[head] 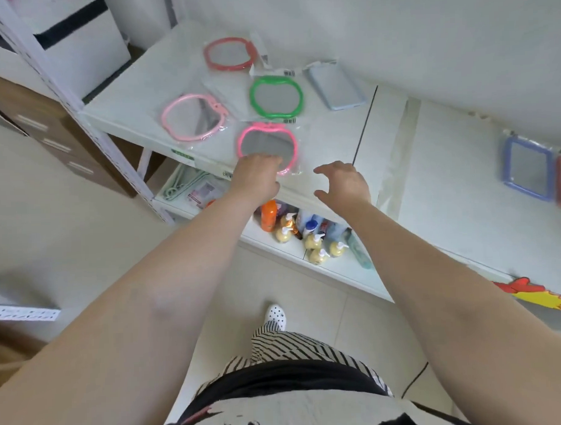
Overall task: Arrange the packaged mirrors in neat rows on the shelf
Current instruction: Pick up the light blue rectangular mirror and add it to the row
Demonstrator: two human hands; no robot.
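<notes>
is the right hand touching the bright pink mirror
Apart. The head view shows the right hand open beside the bright pink mirror, with bare shelf showing between them.

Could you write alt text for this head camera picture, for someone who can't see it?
A person's left hand rests on a bright pink mirror on a white shelf, right hand open beside it. Behind lie pale pink, green and red packaged mirrors.

White shelf (135,99), top level, w/ packaged mirrors lying flat.
Red mirror (229,53) at rear; green mirror (276,96) centre; pale pink mirror (193,116) left; bright pink mirror (267,146) at front edge; blue-grey case (333,86) right.
</notes>
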